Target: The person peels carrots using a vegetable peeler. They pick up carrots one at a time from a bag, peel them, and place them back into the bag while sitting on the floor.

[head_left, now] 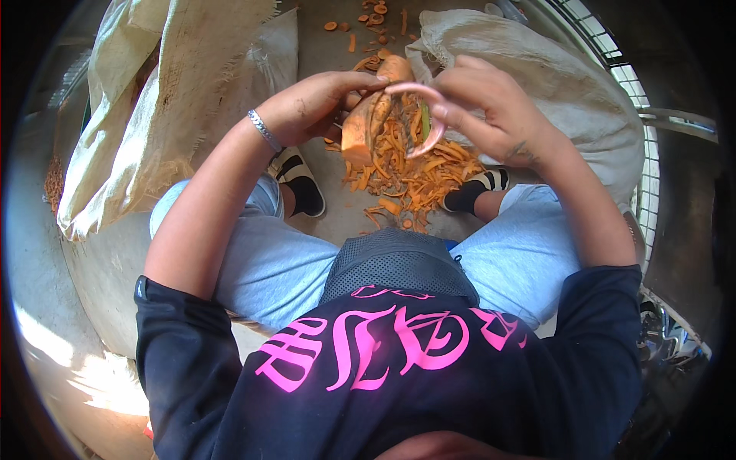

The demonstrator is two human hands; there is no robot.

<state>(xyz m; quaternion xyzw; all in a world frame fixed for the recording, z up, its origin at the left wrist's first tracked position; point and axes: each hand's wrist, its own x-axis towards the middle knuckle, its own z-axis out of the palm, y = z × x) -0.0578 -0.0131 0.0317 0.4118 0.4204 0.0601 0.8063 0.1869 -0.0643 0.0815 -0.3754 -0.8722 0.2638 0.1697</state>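
My left hand (313,106), with a silver bracelet at the wrist, grips a thick orange root vegetable (357,135) that looks like a large carrot. Its near end is cut flat, and darker skin runs along part of its side. In my right hand (497,106) is a peeler with a curved pink handle (438,133). The peeler's blade side faces the vegetable; whether it touches cannot be made out. Beneath both hands a heap of orange peelings (443,167) lies on the floor between my feet.
A pale woven sack (540,86) lies on the right, and another woven sack (190,69) hangs or stands on the left. Round orange end pieces (375,19) are scattered on the concrete floor (322,46) ahead. A white grid (648,190) borders the right side.
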